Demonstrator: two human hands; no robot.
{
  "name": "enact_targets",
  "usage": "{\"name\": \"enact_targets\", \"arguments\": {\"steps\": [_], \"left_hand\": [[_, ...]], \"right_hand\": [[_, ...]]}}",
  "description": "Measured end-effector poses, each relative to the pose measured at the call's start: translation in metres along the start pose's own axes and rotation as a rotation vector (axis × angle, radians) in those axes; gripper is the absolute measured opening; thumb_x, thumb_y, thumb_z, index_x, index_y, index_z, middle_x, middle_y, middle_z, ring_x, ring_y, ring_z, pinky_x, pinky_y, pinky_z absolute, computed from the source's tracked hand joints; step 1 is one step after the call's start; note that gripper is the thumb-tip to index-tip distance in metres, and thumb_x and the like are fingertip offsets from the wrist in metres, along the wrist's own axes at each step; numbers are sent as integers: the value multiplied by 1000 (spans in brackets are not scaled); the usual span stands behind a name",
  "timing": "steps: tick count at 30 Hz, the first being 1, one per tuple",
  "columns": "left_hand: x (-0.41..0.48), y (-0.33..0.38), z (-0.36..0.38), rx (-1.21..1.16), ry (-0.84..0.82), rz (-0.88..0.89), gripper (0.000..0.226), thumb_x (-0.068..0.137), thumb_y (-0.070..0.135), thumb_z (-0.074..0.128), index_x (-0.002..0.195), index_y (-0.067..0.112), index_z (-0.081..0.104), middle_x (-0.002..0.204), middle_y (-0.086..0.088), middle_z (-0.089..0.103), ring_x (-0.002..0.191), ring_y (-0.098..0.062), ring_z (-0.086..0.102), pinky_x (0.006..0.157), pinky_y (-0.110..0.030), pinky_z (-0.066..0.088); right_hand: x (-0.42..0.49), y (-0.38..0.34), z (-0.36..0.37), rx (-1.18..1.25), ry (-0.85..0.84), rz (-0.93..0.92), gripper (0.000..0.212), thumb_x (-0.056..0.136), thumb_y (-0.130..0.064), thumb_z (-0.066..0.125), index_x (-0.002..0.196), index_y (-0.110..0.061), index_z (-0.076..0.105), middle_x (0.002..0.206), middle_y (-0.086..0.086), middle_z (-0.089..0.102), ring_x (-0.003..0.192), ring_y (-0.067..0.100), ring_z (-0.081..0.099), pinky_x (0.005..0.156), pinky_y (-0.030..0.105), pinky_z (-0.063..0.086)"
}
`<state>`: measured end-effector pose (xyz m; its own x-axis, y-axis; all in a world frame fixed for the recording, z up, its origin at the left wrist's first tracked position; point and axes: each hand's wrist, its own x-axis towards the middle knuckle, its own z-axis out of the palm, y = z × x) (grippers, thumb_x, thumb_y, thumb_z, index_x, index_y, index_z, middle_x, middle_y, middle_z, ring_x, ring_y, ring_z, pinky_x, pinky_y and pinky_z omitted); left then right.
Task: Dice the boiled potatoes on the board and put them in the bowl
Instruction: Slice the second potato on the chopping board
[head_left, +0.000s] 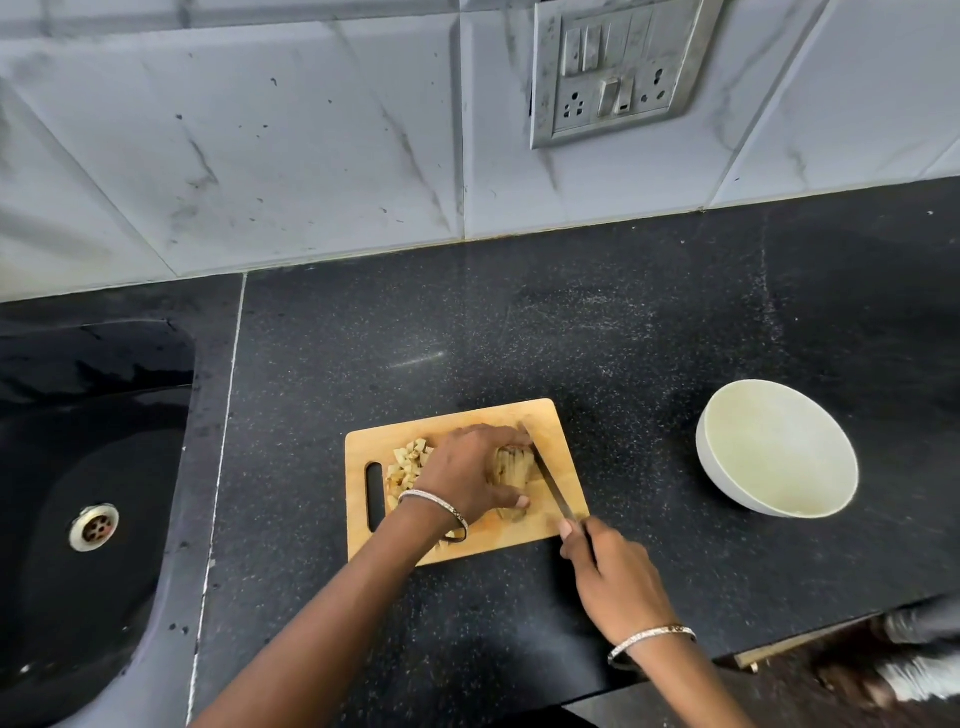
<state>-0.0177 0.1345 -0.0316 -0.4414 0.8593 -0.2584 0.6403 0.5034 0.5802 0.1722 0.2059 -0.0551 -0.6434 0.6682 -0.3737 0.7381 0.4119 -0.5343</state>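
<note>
A wooden cutting board (556, 447) lies on the black counter. On it my left hand (467, 467) clamps a sliced potato (511, 470), fingers curled over its top and thumb at its near side. A heap of diced potato (408, 462) sits behind that hand, near the board's handle slot. My right hand (608, 566) grips a knife (550, 480) by the handle, and the blade rests against the right side of the held potato. A white bowl (727, 467) stands to the right of the board, with nothing visible inside.
A black sink (104, 467) with a metal drain (94, 527) fills the left side. The tiled wall with a switch and socket plate (615, 67) rises behind the counter. The counter's front edge runs at the lower right.
</note>
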Motion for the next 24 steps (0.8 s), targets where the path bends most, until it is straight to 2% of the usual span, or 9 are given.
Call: {"name": "enact_targets", "arguments": {"steps": [2,6,12,16,20,24], "left_hand": [[-2,0,1,-38,26,-2,64,66,35,85,125,33,60,130,10,59,117,-11,54,97,-24,41],[-5,-3,9,-113,130,-42,64,61,41,87,120,32,66,123,15,64,114,-3,57,89,-13,38],[-8,1,17,-90,208,-75,60,64,47,84,120,34,65,118,15,66,106,-7,60,78,-15,36],[-8,-1,16,-85,200,-42,54,71,48,79,120,32,65,119,13,66,108,-9,60,86,-22,43],[-6,-2,17,-29,186,-45,53,72,52,76,121,33,65,119,13,67,108,-11,61,87,-25,46],[-4,-3,19,8,170,-42,54,74,54,74,122,34,64,121,13,66,110,-13,61,91,-28,49]], "right_hand": [[0,-5,2,0,-8,-14,36,101,-45,32,94,-20,57,77,2,64,76,30,63,69,43,49],[2,-12,4,9,-10,-39,37,102,-44,32,93,-19,57,77,2,64,76,29,63,69,43,49],[7,-7,-7,17,8,-21,42,101,-48,30,94,-20,59,88,2,68,87,28,64,77,43,50],[1,-11,-9,22,-10,-43,45,102,-48,26,93,-20,60,86,-4,66,87,23,63,79,41,50],[-5,-18,-9,55,-10,-38,45,103,-44,27,92,-17,61,70,-13,54,84,23,62,77,38,48],[-6,-18,-6,48,13,-29,47,102,-47,24,88,-19,58,76,-2,62,79,25,62,74,41,50]]}}
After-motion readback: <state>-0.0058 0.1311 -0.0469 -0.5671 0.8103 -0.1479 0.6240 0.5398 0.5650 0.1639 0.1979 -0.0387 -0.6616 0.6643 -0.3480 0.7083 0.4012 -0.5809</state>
